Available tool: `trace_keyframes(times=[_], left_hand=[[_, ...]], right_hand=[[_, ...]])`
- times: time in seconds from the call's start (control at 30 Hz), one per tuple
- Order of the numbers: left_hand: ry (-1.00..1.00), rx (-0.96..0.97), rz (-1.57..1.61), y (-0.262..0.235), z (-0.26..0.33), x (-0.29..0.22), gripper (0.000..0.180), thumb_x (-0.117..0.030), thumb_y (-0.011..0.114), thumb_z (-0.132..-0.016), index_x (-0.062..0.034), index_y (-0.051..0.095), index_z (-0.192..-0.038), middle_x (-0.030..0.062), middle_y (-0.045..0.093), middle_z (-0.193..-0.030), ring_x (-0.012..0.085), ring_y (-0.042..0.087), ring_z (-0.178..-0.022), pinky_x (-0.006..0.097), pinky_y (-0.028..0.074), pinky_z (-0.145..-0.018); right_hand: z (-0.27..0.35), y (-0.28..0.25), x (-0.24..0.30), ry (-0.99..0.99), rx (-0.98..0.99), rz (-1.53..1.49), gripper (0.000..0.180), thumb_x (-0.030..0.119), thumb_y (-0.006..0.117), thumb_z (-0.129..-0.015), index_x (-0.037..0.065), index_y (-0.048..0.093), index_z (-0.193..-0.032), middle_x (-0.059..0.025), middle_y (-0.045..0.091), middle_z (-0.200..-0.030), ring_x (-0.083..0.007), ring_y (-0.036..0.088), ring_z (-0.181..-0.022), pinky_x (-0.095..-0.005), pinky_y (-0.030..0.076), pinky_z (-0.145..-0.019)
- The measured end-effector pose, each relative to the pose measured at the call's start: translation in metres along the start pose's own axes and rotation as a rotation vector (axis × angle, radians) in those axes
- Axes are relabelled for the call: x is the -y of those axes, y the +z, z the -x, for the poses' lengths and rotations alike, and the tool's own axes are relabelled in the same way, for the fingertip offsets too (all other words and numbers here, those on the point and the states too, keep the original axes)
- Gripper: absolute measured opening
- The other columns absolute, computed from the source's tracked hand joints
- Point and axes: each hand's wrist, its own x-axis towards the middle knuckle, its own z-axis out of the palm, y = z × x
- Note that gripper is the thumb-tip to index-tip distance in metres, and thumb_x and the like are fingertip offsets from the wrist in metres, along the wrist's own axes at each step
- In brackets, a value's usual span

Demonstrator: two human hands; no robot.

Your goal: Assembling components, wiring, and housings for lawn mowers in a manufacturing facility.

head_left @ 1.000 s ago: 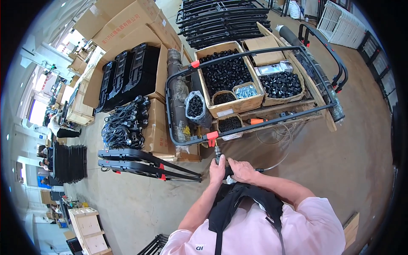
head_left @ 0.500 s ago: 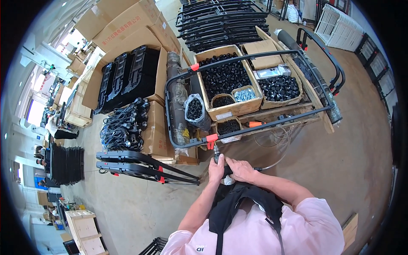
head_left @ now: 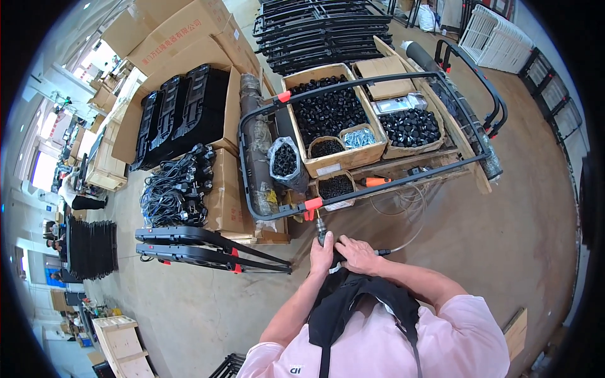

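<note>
Both my hands are closed around a power driver (head_left: 321, 227) with a metal nose and a thin bit, held in front of my chest. My left hand (head_left: 321, 255) grips its front part with the thumb on top. My right hand (head_left: 357, 254) wraps the rear, and its palm side is hidden. The bit points away from me at the red clip (head_left: 312, 205) on the near rail of a black tubular frame (head_left: 391, 186). Whether the tip touches the clip I cannot tell. A thin hose (head_left: 413, 234) leads off the tool to the right.
Under the frame stand a wooden crate of black caps (head_left: 382, 151), a box of black knobs (head_left: 386, 143), a bag of black parts (head_left: 272, 169) and a padded roll (head_left: 255, 145). Black cables (head_left: 176, 189) and folded black legs (head_left: 189, 253) lie left. Stacked frames (head_left: 321, 38) stand beyond.
The driver sits slightly farther back from the red clip, with more of its bit showing. Both hands keep their grip. The whole surroundings have shifted a little left in view.
</note>
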Motion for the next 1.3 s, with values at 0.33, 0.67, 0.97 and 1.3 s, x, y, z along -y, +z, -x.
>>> trace_keyframes(times=[0.33, 0.67, 0.97, 1.3], left_hand=[[0.02, 0.102, 0.081, -0.007, 0.014, 0.0, 0.047, -0.047, 0.063, -0.107, -0.0002, 0.063, -0.11, 0.0111, 0.067, -0.094, 0.0203, 0.061, -0.088, 0.04, 0.052, -0.082], [-0.007, 0.518, -0.296, 0.006, 0.003, -0.003, 0.052, -0.05, 0.05, -0.111, -0.0009, 0.068, -0.117, 0.0205, 0.074, -0.11, 0.0322, 0.071, -0.105, 0.045, 0.052, -0.093], [0.63, 0.952, -0.547, 0.083, -0.02, -0.179, 0.035, -0.032, 0.059, -0.107, -0.0056, 0.072, -0.125, 0.018, 0.072, -0.121, 0.0361, 0.069, -0.116, 0.043, 0.053, -0.1], [0.807, 0.45, -0.553, 0.312, -0.148, -0.282, 0.023, -0.018, 0.066, -0.101, -0.0065, 0.074, -0.12, 0.0145, 0.071, -0.103, 0.0316, 0.07, -0.096, 0.042, 0.056, -0.085]], right_hand=[[0.007, 0.006, 0.006, 0.038, -0.003, -0.021, 0.044, 0.012, 0.077, -0.074, 0.005, 0.057, -0.114, -0.0166, 0.055, -0.113, -0.0385, 0.065, -0.11, -0.0517, 0.055, -0.091], [0.053, -0.013, -0.011, 0.252, 0.072, -0.089, 0.062, 0.022, 0.081, -0.075, 0.007, 0.057, -0.13, -0.0171, 0.057, -0.119, -0.0373, 0.065, -0.116, -0.0484, 0.056, -0.095], [0.121, -0.093, -0.137, 0.947, -0.24, -0.206, 0.067, 0.03, 0.072, -0.08, 0.005, 0.06, -0.141, -0.0253, 0.063, -0.131, -0.0449, 0.064, -0.12, -0.0512, 0.053, -0.105], [0.132, -0.164, -0.413, 1.182, -0.379, -0.171, 0.072, 0.023, 0.071, -0.086, 0.005, 0.046, -0.151, -0.0263, 0.06, -0.135, -0.0477, 0.062, -0.123, -0.0531, 0.054, -0.103]])
